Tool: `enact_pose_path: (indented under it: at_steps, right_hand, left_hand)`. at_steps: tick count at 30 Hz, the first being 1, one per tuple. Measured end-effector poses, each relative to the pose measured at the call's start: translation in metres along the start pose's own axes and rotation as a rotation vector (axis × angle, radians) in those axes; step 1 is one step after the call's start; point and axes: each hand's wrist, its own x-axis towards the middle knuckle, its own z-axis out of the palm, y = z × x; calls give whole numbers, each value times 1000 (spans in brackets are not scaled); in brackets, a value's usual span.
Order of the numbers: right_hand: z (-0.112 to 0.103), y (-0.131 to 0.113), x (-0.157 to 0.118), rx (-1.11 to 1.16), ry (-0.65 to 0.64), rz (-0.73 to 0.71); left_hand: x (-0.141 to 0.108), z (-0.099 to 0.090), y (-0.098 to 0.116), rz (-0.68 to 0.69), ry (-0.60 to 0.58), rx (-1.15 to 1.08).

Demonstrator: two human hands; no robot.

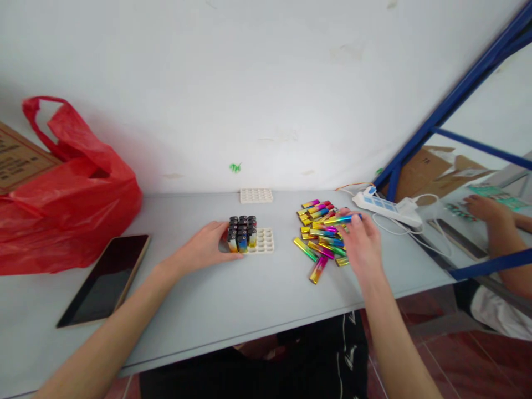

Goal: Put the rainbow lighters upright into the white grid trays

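My left hand (pixel 206 244) curves around the left side of a block of lighters (pixel 243 233), its thumb at the front and its fingers along the left edge. These lighters have black tops and shiny bodies, and they stand upright in the left part of a white tray (pixel 266 240) with round pockets. The right pockets of that tray hold nothing. My right hand (pixel 362 235) pinches one blue and yellow metallic lighter (pixel 337 220), held lengthwise above a loose pile of shiny multicoloured lighters (pixel 322 233). Its fingers partly hide the pile's right side.
A second white tray (pixel 256 195) lies by the wall. At left are a red plastic bag (pixel 78 194), a cardboard box (pixel 22 158) and a phone (pixel 106 280). A power strip (pixel 386 208) with cables lies at right, by a blue metal frame (pixel 432 124). Beyond it, another person's hand (pixel 484 208) shows.
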Motion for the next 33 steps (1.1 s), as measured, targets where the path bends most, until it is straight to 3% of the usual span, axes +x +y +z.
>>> enact_pose_path:
  at_steps: [2,4,9,11,19,33]
  right_hand:
    - [34,-6,6,213,-23,84]
    - [66,-10,11,266,-113,122]
    - [128,6,8,137,-542,295]
    - [141,19,0,80,-632,359]
    - [146,41,-25,22,-481,506]
    - [144,46,-34,-11,-443,545]
  left_hand:
    - [0,-1,1,-2,0,-11]
    - [0,-1,2,-4,-5,-19]
    - [-1,-1,4,3,-26,29]
    - [-1,0,4,2,-31,41]
    - [-1,-3,7,-17,-36,-6]
    - [-1,-3,8,-40,-39,3]
